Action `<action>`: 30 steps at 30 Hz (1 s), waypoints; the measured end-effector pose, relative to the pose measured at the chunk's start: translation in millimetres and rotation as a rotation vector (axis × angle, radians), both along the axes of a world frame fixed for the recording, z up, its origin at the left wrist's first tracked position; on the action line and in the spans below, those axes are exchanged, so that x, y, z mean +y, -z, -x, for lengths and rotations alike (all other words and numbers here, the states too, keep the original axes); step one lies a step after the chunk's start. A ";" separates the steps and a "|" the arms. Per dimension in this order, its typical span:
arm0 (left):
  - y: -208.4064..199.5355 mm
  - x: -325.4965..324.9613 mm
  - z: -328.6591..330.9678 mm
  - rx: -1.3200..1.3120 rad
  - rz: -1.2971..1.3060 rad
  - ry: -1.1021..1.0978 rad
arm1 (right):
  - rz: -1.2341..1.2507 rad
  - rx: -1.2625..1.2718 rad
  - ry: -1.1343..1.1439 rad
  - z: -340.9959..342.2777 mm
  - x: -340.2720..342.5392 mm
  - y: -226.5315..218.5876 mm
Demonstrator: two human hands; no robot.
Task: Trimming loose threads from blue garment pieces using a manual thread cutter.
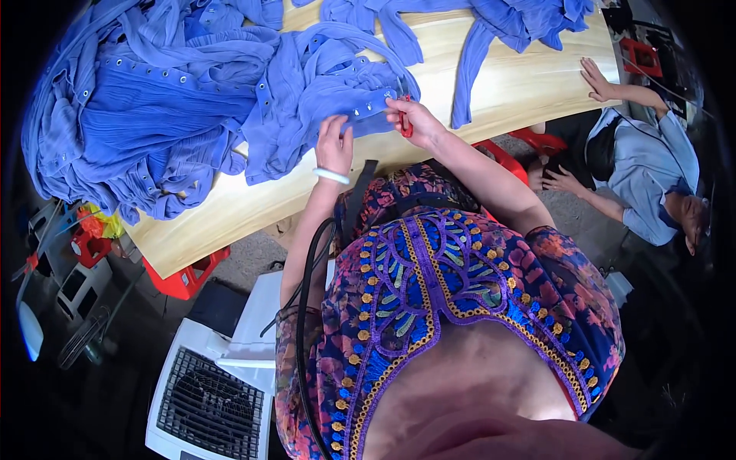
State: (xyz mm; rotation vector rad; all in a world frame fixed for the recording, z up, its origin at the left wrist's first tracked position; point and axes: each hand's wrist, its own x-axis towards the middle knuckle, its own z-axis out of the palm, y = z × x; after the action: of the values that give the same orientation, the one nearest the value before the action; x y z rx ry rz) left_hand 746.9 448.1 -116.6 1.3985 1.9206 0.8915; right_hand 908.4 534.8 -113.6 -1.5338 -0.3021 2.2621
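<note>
My right hand (416,125) is closed around red-handled thread snips (406,116) at the table's near edge. The fingers of that hand meet the end of a blue garment's strip (372,106) with small shiny metal pieces on it. My left hand (335,146), with a pale bangle at the wrist, lies at the same garment's near edge. Its fingers are slightly bent and apart from the thumb, with nothing visible between them. Whether its fingertips press on the cloth is hard to see.
A big heap of blue ribbed garments (169,107) with metal eyelets covers the left of the wooden table (529,84). More blue garments (529,19) lie at the far side. A seated person (644,169) rests a hand on the right end. Red stools (188,276) and a white grilled machine (211,391) stand below.
</note>
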 end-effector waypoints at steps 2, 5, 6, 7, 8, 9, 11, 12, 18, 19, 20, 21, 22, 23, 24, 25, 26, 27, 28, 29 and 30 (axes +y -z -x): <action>9.4 16.6 0.3 -0.041 -0.069 -0.036 | 0.044 0.022 0.043 6.5 1.0 -4.4; 16.5 29.4 -2.7 -0.141 -0.025 0.020 | 0.045 0.058 0.027 5.7 1.1 9.3; 17.8 30.6 -3.8 -0.139 -0.025 0.015 | 0.046 0.059 0.022 5.0 1.9 14.0; 18.4 31.2 -5.1 -0.156 0.036 0.028 | 0.065 0.052 0.044 5.0 1.8 16.1; 20.0 31.5 -5.4 -0.173 0.097 0.042 | 0.084 0.043 0.065 5.4 1.7 18.3; 31.3 30.5 -5.5 -0.237 0.086 0.007 | 0.087 0.041 0.063 7.0 1.6 21.1; 37.3 28.5 -7.9 -0.256 0.119 -0.001 | 0.115 0.041 0.091 8.4 2.7 22.4; 40.3 27.2 -9.0 -0.270 0.149 -0.004 | 0.119 0.035 0.087 7.7 1.3 24.4; 49.5 33.2 -7.0 -0.036 -0.131 0.143 | 0.144 -0.017 0.129 9.8 1.0 28.6; 45.0 29.4 -8.1 -0.046 -0.126 0.155 | 0.146 -0.026 0.153 8.3 -4.8 26.2; 39.9 24.6 -9.0 0.005 -0.104 0.183 | 0.149 -0.035 0.178 6.8 -10.6 23.5; 34.1 20.8 -9.6 0.058 -0.083 0.212 | 0.154 -0.041 0.193 5.3 -16.6 20.6; 29.7 22.6 -10.0 0.055 -0.085 0.223 | 0.157 -0.040 0.209 4.4 -18.3 19.4; 25.0 24.9 -10.6 0.095 -0.056 0.254 | 0.161 -0.037 0.225 3.6 -19.8 18.3; 21.9 26.5 -11.1 0.136 -0.026 0.285 | 0.162 -0.036 0.236 1.8 -19.7 18.4; 21.9 27.0 -10.8 0.137 -0.025 0.297 | 0.159 -0.035 0.234 0.2 -18.3 19.0; 22.5 27.0 -10.6 0.162 -0.030 0.315 | 0.157 -0.033 0.231 -0.6 -18.0 19.7; 23.2 27.0 -10.2 0.187 -0.034 0.332 | 0.161 -0.030 0.242 -0.2 -18.9 20.7; 25.8 26.8 -10.1 0.188 -0.032 0.345 | 0.187 -0.029 0.252 1.0 -19.1 19.8; 28.2 26.8 -9.5 0.168 -0.034 0.331 | 0.213 -0.028 0.262 1.5 -19.3 19.6; 30.9 27.2 -9.5 0.148 -0.035 0.317 | 0.216 -0.025 0.271 0.8 -19.1 21.7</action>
State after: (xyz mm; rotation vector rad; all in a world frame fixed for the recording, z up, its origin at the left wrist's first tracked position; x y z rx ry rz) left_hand 756.3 475.3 -147.5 1.7717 1.7258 0.6890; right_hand 907.6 515.7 -135.2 -1.5994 0.1426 2.1155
